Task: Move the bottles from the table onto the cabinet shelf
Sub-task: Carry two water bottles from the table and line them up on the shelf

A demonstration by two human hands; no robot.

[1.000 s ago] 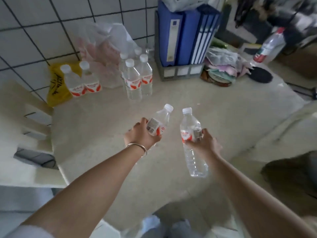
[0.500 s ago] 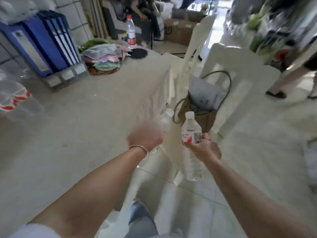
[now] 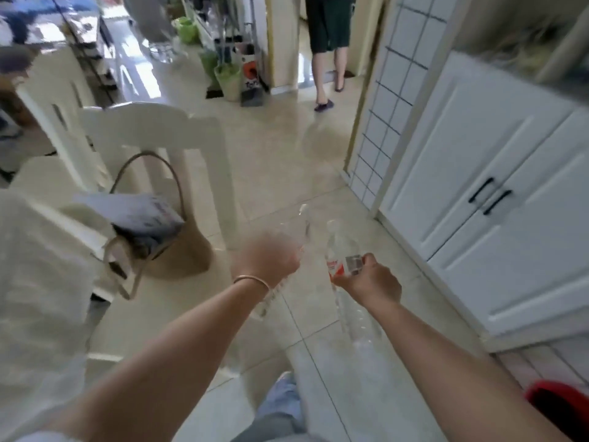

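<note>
My left hand (image 3: 266,258) grips a clear water bottle (image 3: 301,229) around its middle; motion blur smears both, and the bottle leans up to the right. My right hand (image 3: 369,280) holds a second clear bottle (image 3: 342,260) with a red and white label, upright, its lower half hanging below my fingers. Both bottles are over the tiled floor in front of me. A white cabinet (image 3: 497,199) with two closed doors and black handles stands to the right. Its shelf is out of view. The table edge (image 3: 28,282) is at the left.
A white chair (image 3: 149,135) stands to the left with a tan handbag (image 3: 156,247) on the seat. A person (image 3: 328,46) walks away down the hall ahead. A tiled wall corner (image 3: 379,132) juts out beside the cabinet. A red object (image 3: 557,400) sits low right.
The view has swung right, away from the table and its remaining bottles, toward the floor and the white cabinet. Both hands still carry their bottles in front of me.
</note>
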